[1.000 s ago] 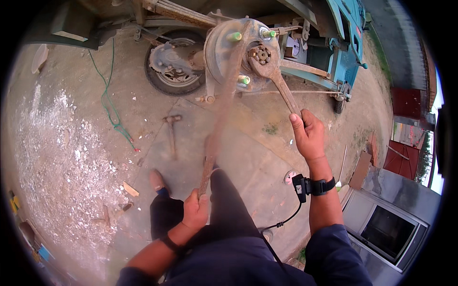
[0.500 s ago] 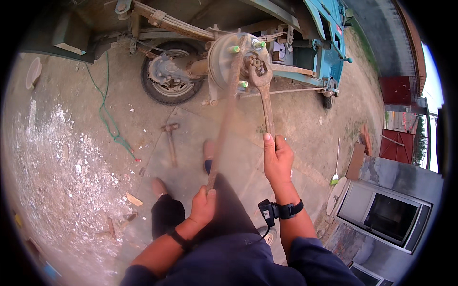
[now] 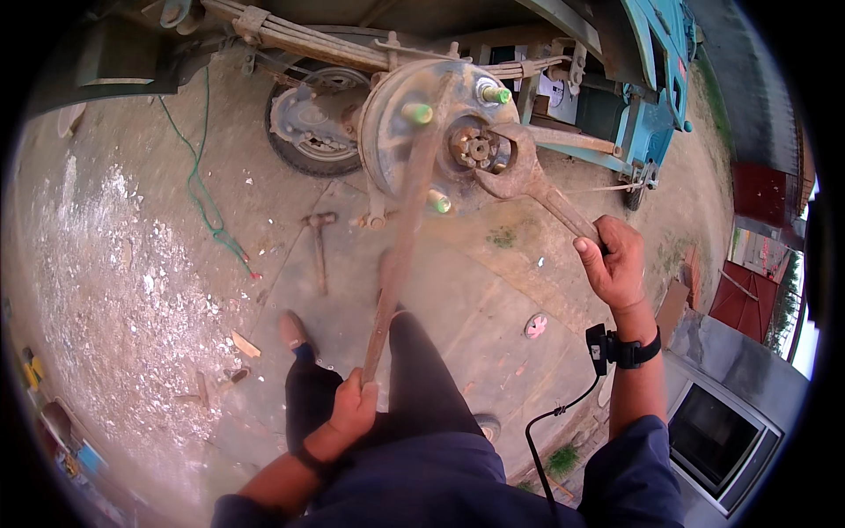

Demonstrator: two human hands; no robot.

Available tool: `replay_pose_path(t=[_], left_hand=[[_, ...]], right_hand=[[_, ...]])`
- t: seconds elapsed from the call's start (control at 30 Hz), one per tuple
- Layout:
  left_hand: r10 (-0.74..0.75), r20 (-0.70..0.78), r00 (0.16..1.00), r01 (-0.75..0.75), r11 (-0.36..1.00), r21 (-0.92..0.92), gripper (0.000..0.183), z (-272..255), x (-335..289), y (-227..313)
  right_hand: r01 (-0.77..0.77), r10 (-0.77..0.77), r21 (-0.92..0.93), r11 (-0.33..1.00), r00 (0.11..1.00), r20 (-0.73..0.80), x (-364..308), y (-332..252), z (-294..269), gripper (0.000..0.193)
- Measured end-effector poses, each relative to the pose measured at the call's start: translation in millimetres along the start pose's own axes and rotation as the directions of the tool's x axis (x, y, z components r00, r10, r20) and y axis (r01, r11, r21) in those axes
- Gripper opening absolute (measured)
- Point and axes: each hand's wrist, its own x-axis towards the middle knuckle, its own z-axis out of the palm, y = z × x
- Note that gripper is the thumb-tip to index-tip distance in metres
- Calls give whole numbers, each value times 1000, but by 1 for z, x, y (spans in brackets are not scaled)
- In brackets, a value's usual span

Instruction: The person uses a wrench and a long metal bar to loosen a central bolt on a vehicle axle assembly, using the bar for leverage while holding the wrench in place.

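Observation:
A long rusty flat bar (image 3: 400,255) is gripped at its lower end by my left hand (image 3: 352,407), fingers wrapped round it. The bar slants up to the brake drum (image 3: 387,123), its upper part lying across the hub face among the green-tipped studs (image 3: 417,113). My right hand (image 3: 613,260) is closed round the handle of a large rusty open-ended wrench (image 3: 547,195). Its jaw opens leftward beside the castellated axle nut (image 3: 478,150) at the hub's centre and looks apart from it. Whether it touches the hub is unclear.
Leaf springs (image 3: 308,42) run above the drum under a blue vehicle (image 3: 656,88). A wheel (image 3: 317,132) stands behind. On the ground are a hammer (image 3: 319,251), a green cord (image 3: 201,198) and a wood scrap (image 3: 246,344). A black cable (image 3: 531,437) hangs from my right wrist device.
My right hand has moved right, swinging the wrench from nearly upright to slanted; its jaw has shifted from around the nut to beside it. The drum appears nearer; the bar stays in my left hand.

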Motion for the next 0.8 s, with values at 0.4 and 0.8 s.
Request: replay_pose_path(t=[0.4, 0.8], left_hand=[[83, -50, 995, -86, 994, -61, 41, 19, 1, 4], [151, -154, 976, -132, 983, 126, 22, -5, 0, 20]], right_hand=[[129, -134, 60, 990, 986, 95, 38, 23, 4, 50], [-39, 40, 52, 998, 999, -27, 10, 3, 18, 53]])
